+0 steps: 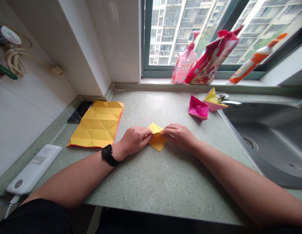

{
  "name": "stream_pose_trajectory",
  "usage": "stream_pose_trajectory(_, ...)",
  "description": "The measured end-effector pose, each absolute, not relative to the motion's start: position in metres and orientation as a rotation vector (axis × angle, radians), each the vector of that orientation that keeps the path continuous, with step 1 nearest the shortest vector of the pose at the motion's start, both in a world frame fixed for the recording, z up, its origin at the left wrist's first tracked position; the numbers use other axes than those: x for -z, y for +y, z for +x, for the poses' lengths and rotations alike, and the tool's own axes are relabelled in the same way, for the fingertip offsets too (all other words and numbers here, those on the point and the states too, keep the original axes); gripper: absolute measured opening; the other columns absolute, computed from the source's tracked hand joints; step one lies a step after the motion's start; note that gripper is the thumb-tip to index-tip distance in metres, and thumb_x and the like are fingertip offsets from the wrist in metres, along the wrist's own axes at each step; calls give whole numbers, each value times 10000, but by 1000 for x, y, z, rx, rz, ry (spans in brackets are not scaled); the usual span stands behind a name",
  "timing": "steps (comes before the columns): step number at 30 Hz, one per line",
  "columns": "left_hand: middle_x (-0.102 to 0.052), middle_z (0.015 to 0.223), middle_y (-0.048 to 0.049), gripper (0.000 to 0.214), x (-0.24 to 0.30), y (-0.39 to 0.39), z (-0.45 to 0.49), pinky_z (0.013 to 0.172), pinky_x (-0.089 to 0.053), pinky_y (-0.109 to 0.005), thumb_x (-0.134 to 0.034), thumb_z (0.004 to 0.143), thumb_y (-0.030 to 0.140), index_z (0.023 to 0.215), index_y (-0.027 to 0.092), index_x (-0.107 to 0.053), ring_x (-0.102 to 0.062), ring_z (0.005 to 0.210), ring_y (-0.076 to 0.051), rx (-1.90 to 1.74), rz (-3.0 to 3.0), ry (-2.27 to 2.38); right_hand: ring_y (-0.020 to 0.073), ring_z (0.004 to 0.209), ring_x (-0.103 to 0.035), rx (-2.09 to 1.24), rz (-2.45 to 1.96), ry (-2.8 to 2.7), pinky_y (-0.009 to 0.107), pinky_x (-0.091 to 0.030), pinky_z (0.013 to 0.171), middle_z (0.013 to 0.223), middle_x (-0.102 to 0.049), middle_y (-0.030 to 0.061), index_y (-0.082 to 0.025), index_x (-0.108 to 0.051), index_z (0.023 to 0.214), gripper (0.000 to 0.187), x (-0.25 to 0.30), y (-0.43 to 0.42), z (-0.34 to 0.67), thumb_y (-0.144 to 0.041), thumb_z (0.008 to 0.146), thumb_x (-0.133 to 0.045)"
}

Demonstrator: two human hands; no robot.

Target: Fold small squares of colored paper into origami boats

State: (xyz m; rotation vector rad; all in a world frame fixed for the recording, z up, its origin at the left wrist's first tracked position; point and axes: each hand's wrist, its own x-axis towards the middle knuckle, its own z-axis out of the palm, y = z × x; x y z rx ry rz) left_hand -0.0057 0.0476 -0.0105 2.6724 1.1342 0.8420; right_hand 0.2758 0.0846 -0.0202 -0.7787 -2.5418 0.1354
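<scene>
A small folded piece of yellow origami paper (158,142) lies on the counter, its near corner pointing toward me. My left hand (135,139) pinches its left corner between thumb and fingers; a black watch (107,152) is on that wrist. On the opposite side, my right hand (179,136) grips the right corner the same way. The fingertips hide both side corners. Left of my left hand lies a creased yellow sheet (97,123) with a red underside. Beyond my right hand stand a magenta folded paper boat (198,108) and a yellow-and-pink one (213,100).
A dark phone (80,111) lies partly under the creased sheet. At the left is a white power bank (34,169) with a cable. The metal sink (270,133) is on the right. A pink pump bottle (183,65), a red pouch (211,58) and an orange-white bottle (255,61) stand on the windowsill.
</scene>
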Motion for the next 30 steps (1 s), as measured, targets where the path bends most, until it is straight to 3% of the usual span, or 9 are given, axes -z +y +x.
stream_pose_trajectory(4,-819,954,-49,206,8,48,-5,736,-550,-317,-568,1074,230,1059,195,-770,-737,796,-181,-819,2583,1174,208,790,-716,-160,-858,-2556,327,-524,700,880,-780,58,-245,-777,1016,243,17,83,275,-285,1092,-550)
stream_pose_trajectory(9,-786,855,-33,230,7,51,-4,701,-525,-312,-548,1078,244,1003,192,-760,-698,736,-173,-794,2531,1213,208,820,-716,-186,-952,-2516,335,-528,742,930,-799,57,-262,-770,994,250,17,83,274,-308,1088,-544)
stream_pose_trajectory(15,-788,877,-32,275,9,52,-3,729,-544,-327,-551,1061,200,1283,182,-714,-702,740,-175,-868,2498,1227,191,739,-679,-186,-1042,-2454,319,-478,699,831,-765,46,-242,-751,958,264,20,84,276,-326,1080,-532)
stream_pose_trajectory(21,-771,849,-30,304,12,54,-2,802,-555,-360,-560,1061,188,1334,170,-692,-712,779,-192,-840,2522,1276,171,674,-633,-228,-1146,-2430,306,-437,659,771,-722,22,-236,-721,940,223,22,86,276,-340,1052,-559)
stream_pose_trajectory(26,-768,899,-46,324,14,56,-1,875,-557,-409,-575,1061,188,1367,174,-679,-712,844,-221,-747,2563,1389,177,670,-643,-247,-1184,-2374,312,-475,669,772,-719,3,-250,-718,1082,146,26,86,273,-318,1019,-605)
stream_pose_trajectory(30,-762,1143,-101,338,15,56,-1,980,-552,-456,-566,1080,211,1403,177,-659,-701,1070,-269,-674,2633,1405,212,799,-700,-192,-1175,-2355,345,-547,738,975,-770,55,-244,-689,1253,262,29,86,272,-290,1002,-632)
